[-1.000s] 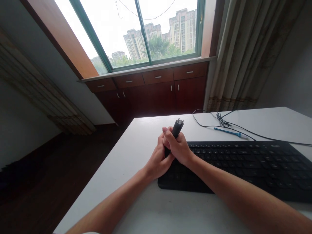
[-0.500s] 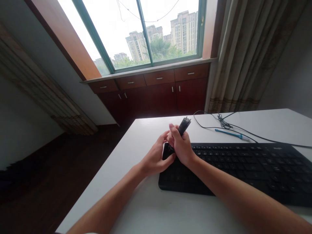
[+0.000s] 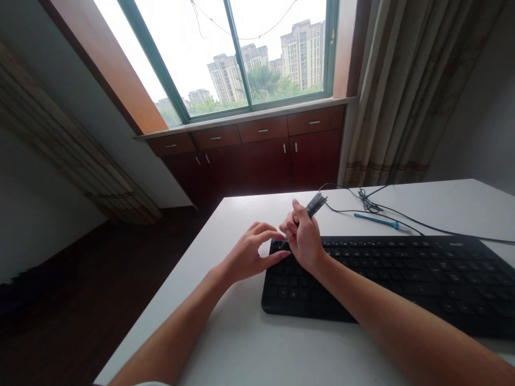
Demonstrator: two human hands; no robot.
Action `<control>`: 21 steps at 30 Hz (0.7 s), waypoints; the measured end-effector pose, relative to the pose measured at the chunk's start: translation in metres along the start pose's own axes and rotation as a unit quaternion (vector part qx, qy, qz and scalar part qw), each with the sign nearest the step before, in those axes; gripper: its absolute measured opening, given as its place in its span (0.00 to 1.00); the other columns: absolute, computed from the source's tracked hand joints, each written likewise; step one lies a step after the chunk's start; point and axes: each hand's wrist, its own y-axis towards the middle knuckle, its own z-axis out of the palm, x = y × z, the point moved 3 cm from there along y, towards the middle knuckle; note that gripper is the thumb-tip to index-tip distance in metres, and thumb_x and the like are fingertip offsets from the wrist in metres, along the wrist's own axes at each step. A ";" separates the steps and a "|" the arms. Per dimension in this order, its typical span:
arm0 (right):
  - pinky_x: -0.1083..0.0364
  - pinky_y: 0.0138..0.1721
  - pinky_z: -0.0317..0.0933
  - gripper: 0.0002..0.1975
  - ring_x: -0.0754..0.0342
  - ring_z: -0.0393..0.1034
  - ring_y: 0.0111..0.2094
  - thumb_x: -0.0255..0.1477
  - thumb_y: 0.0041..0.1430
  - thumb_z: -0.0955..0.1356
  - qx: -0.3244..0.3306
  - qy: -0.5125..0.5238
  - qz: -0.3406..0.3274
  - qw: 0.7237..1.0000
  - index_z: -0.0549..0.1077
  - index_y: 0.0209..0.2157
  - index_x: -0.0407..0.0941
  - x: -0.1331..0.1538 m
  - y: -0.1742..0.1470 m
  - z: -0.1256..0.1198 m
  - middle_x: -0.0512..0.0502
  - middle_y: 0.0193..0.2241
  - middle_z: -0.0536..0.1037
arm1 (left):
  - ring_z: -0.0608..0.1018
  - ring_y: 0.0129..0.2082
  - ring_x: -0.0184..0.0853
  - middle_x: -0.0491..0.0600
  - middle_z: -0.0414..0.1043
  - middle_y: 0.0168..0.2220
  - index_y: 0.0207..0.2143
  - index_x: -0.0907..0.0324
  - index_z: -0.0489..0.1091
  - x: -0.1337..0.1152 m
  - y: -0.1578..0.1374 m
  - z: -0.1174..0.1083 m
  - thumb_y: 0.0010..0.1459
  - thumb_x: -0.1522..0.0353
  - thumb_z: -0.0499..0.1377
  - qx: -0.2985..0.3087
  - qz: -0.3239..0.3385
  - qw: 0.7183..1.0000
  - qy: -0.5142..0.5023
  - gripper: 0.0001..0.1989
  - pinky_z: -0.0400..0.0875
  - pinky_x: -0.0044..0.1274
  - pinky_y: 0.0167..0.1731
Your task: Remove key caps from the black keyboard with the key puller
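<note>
My right hand [image 3: 303, 238] is wrapped round a black keycap puller [image 3: 316, 205], its grey pronged end pointing up and away. Thin wire shows at the lower end, over the top-left keys of a black keyboard [image 3: 374, 273]. Beside it, my left hand [image 3: 251, 252] has thumb and forefinger apart, their tips on either side of the wire near the keyboard's corner. Whether those fingertips touch the wire, I cannot tell.
Behind the keyboard lie a slim blue stick [image 3: 376, 220] with a wider end and a tangled black cable [image 3: 368, 201]. All rest on a white table [image 3: 241, 214]. Beyond its far edge stands a dark red cabinet [image 3: 249, 166] under a window.
My right hand has shifted slightly right, and the puller leans further right. My left hand has drawn back a little to the left, its fingers farther from the right hand.
</note>
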 end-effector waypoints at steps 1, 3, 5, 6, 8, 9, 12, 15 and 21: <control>0.55 0.20 0.49 0.27 0.61 0.49 0.15 0.42 0.58 0.72 -0.001 0.004 0.002 1.000 0.54 0.17 0.47 0.000 0.000 0.000 0.59 0.12 0.54 | 0.75 0.48 0.41 0.53 0.76 0.46 0.48 0.54 0.76 0.000 0.000 0.002 0.63 0.59 0.66 -0.005 -0.004 1.000 -0.006 0.14 0.73 0.35 0.50; 0.55 0.20 0.49 0.27 0.62 0.49 0.15 0.41 0.59 0.72 -0.008 0.009 0.001 1.000 0.55 0.18 0.47 0.001 0.000 0.000 0.59 0.12 0.54 | 0.75 0.47 0.40 0.53 0.75 0.46 0.47 0.54 0.77 0.000 0.000 0.005 0.64 0.61 0.65 -0.013 -0.009 1.000 -0.020 0.12 0.73 0.34 0.49; 0.56 0.20 0.49 0.26 0.62 0.49 0.15 0.40 0.60 0.71 -0.016 0.012 -0.001 1.000 0.56 0.18 0.47 0.002 0.000 -0.001 0.59 0.12 0.54 | 0.76 0.46 0.39 0.53 0.75 0.45 0.46 0.54 0.78 0.002 0.000 0.006 0.65 0.62 0.64 -0.021 -0.017 0.999 -0.032 0.10 0.74 0.33 0.49; 0.56 0.20 0.49 0.25 0.62 0.49 0.15 0.40 0.61 0.71 -0.019 0.013 -0.003 1.000 0.56 0.18 0.47 0.002 0.000 -0.001 0.59 0.12 0.54 | 0.76 0.45 0.39 0.52 0.75 0.45 0.46 0.54 0.79 0.003 0.000 0.006 0.65 0.63 0.64 -0.023 -0.023 0.999 -0.036 0.09 0.74 0.33 0.48; 0.56 0.21 0.50 0.25 0.62 0.49 0.15 0.40 0.61 0.70 -0.024 0.013 -0.005 1.000 0.56 0.19 0.47 0.004 0.000 -0.002 0.59 0.12 0.54 | 0.77 0.44 0.38 0.52 0.76 0.44 0.43 0.54 0.79 0.006 0.000 0.004 0.63 0.63 0.65 -0.025 -0.037 0.998 -0.040 0.08 0.75 0.31 0.45; 0.56 0.21 0.51 0.25 0.62 0.49 0.15 0.40 0.62 0.70 -0.026 0.012 -0.007 1.000 0.56 0.19 0.47 0.004 0.000 -0.002 0.59 0.12 0.54 | 0.77 0.43 0.37 0.51 0.76 0.44 0.43 0.54 0.79 0.009 0.001 0.002 0.63 0.63 0.66 -0.028 -0.046 0.998 -0.039 0.08 0.76 0.30 0.43; 0.56 0.21 0.51 0.26 0.62 0.50 0.15 0.41 0.62 0.70 -0.038 -0.002 -0.015 0.999 0.56 0.18 0.47 0.005 0.000 -0.003 0.59 0.12 0.55 | 0.78 0.44 0.37 0.50 0.78 0.44 0.43 0.54 0.78 0.020 0.000 -0.007 0.62 0.63 0.65 -0.061 -0.084 0.994 -0.024 0.09 0.77 0.27 0.41; 0.57 0.20 0.50 0.25 0.62 0.51 0.16 0.40 0.62 0.71 -0.043 -0.023 -0.020 0.999 0.56 0.18 0.47 0.003 -0.001 -0.004 0.59 0.12 0.55 | 0.80 0.43 0.37 0.49 0.80 0.44 0.45 0.55 0.77 0.035 -0.003 -0.015 0.63 0.62 0.64 -0.103 -0.130 0.986 0.005 0.10 0.77 0.28 0.41; 0.57 0.19 0.48 0.25 0.63 0.50 0.15 0.40 0.58 0.73 -0.031 -0.056 -0.034 0.997 0.56 0.19 0.47 -0.001 -0.002 -0.003 0.60 0.12 0.56 | 0.82 0.37 0.37 0.47 0.82 0.40 0.44 0.55 0.77 0.056 -0.011 -0.017 0.63 0.60 0.64 -0.105 -0.183 0.975 0.063 0.11 0.77 0.29 0.39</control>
